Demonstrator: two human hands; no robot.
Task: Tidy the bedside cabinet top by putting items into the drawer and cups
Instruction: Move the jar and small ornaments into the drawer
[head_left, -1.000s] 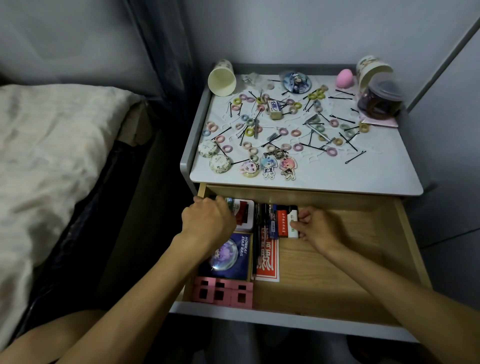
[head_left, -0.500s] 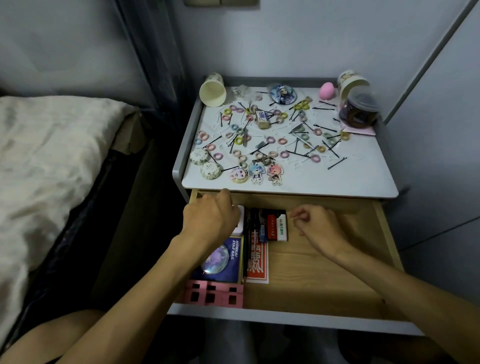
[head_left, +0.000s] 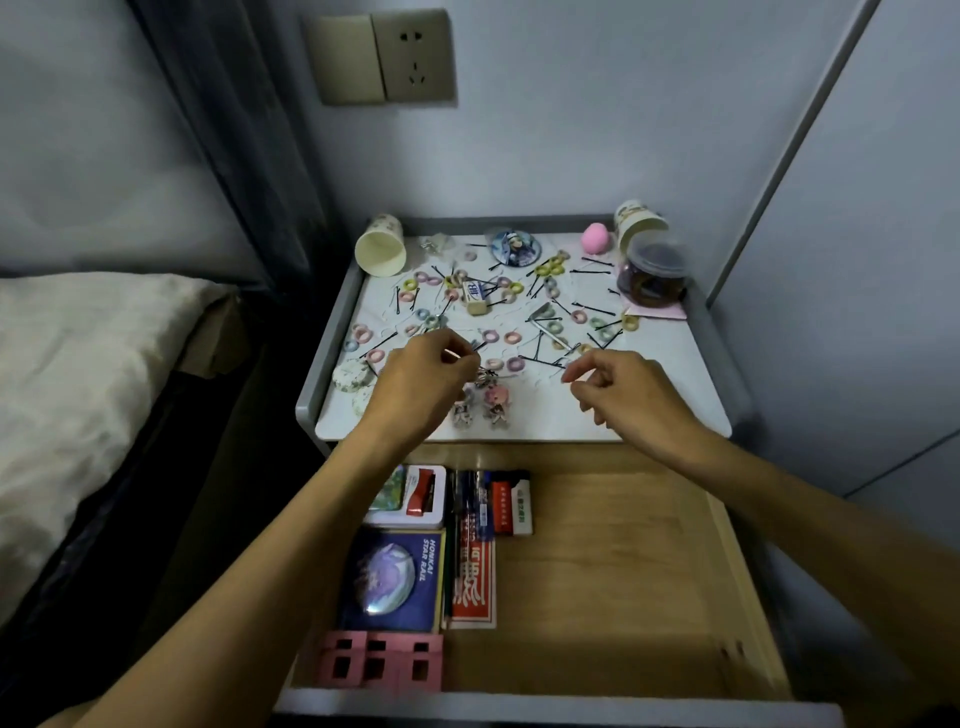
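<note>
We log pastel rings (head_left: 513, 338), black pins (head_left: 592, 272) strewn over cabinet top (head_left: 649, 400). Left hand (head_left: 426, 384) fingers (head_left: 456, 344) pinch blurred thin item (head_left: 466, 356); right hand (head_left: 631, 392): cannot tell.

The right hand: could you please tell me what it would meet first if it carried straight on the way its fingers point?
The right hand would most likely meet the black hairpins just ahead of it, then a pink hair ring. Its height over the cabinet top is unclear, so it may pass above them.

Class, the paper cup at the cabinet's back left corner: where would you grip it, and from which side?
Probably grip the paper cup round its side wall, from above: it lies tipped over, mouth toward the drawer, the cabinet's raised edge close on its left.
</note>
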